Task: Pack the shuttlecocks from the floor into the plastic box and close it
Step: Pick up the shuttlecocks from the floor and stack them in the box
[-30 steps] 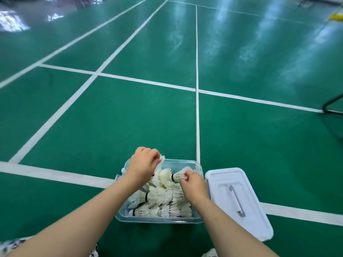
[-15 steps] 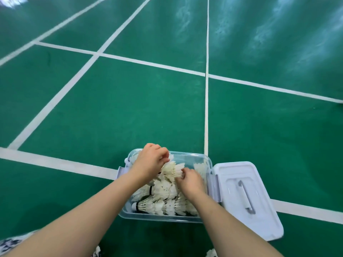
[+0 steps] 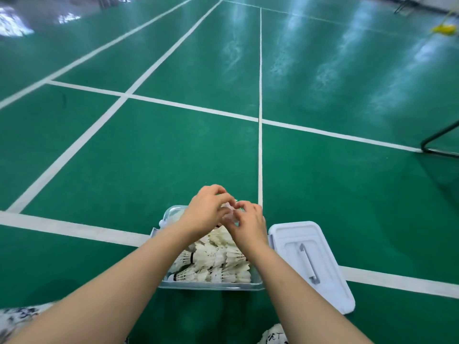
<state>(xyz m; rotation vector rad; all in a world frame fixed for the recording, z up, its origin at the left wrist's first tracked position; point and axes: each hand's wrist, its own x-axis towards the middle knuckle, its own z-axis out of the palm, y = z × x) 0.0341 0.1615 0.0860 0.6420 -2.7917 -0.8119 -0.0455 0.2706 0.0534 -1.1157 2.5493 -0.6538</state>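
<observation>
A clear plastic box (image 3: 211, 285) sits on the green court floor, filled with several white feather shuttlecocks (image 3: 216, 264) lying in rows. Its white lid (image 3: 323, 247) with a grey handle lies flat on the floor to the right of the box. My left hand (image 3: 206, 213) and my right hand (image 3: 250, 224) meet over the far end of the box, fingers curled around a white shuttlecock (image 3: 229, 214) held between them. Most of that shuttlecock is hidden by the fingers.
White court lines cross the green floor ahead. A black metal frame (image 3: 437, 142) stands at the right edge. A yellow object (image 3: 444, 29) lies far off at the top right. Patterned fabric (image 3: 15, 319) shows at the bottom left.
Both hands have come together over the far end of the box and lifted slightly. The right hand moved from the shuttlecock pile up to the left hand.
</observation>
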